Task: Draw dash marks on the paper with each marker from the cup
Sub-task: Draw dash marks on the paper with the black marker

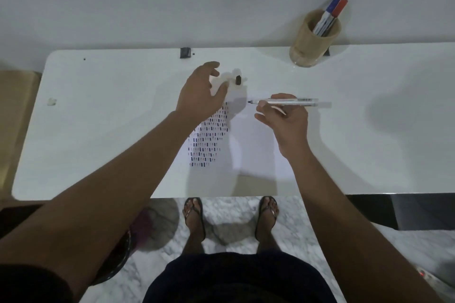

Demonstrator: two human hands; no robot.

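White paper (251,145) lies mid-frame, dash rows on its left part. Right hand (283,118) grips an uncapped marker (288,102); left hand (200,92) hangs open, empty, beside a black cap (238,79). Cup (314,43) stands upper right.

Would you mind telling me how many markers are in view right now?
3. A blue-capped marker and a red-capped marker stand in the cup; an uncapped marker lies in the right hand. The cup might hide more.

Your left hand (200,92) is stretched forward, palm down, fingers loosely spread. Your right hand (285,115) has a closed grip, thumb on top, forearm angled inward.
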